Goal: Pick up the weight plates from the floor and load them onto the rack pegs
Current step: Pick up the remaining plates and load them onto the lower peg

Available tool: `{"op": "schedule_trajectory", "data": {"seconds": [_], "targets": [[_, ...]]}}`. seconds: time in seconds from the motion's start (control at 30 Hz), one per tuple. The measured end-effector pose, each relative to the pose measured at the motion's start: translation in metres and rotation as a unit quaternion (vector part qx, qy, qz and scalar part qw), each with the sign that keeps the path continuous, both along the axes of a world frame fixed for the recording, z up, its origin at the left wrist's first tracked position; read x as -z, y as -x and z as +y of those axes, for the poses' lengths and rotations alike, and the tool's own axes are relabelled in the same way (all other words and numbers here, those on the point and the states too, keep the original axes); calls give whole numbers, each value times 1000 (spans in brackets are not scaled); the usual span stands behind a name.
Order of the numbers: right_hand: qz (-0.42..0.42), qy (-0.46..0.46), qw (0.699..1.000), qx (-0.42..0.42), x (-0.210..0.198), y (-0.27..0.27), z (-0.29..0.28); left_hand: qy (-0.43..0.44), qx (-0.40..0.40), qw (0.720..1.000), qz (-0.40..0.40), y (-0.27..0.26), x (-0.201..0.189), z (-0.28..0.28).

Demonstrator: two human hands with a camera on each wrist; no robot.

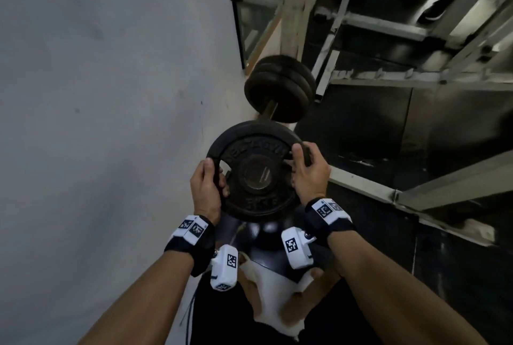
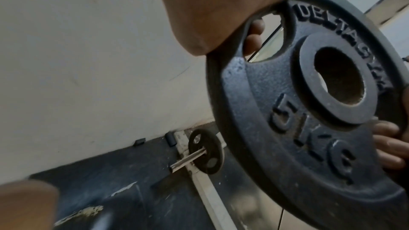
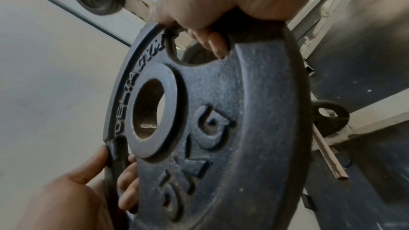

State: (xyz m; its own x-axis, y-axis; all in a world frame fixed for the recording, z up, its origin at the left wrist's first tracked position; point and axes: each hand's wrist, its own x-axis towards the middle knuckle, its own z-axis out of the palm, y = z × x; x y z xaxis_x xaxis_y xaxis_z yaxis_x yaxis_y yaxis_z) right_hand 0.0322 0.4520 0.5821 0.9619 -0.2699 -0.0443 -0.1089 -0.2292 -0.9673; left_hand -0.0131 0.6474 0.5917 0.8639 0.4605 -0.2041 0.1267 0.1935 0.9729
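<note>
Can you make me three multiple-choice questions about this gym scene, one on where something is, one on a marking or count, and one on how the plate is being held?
1. Where is the held weight plate?
A. Lying on the floor
B. In the air between both hands
C. Already on a peg

2. What weight is cast into the plate?
A. 5 KG
B. 10 KG
C. 20 KG

3. How is the plate held?
A. By one hand only
B. Balanced on flat open palms
C. The left hand and the right hand each grip through a rim slot

Answers:
1 B: the head view shows it lifted between the hands, short of the loaded peg.
2 A: the left wrist view reads "5 KG" on its face.
3 C: both wrist views show fingers curled through the cut-outs.
</note>
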Motion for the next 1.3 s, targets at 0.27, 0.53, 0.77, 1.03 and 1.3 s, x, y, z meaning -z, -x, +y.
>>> {"op": "schedule_trajectory", "data": {"seconds": [0.27,0.53,0.77,1.03,1.3], "targets": [[5,20,1000,6,176,1,7,-22,-43,999,16,0,189,1],[-3,12,999,37,358,-43,19,-29,-48,998,4,-62,382,12],[-35,-13,998,53,449,-74,20,-41,-34,998,-31,-109,480,16],[-64,-1,996,70,492,-99,16,-89,-13,995,-41,-144,520,10],[-142,48,986,77,514,-130,15,-200,44,976,-80,-197,537,11]]}}
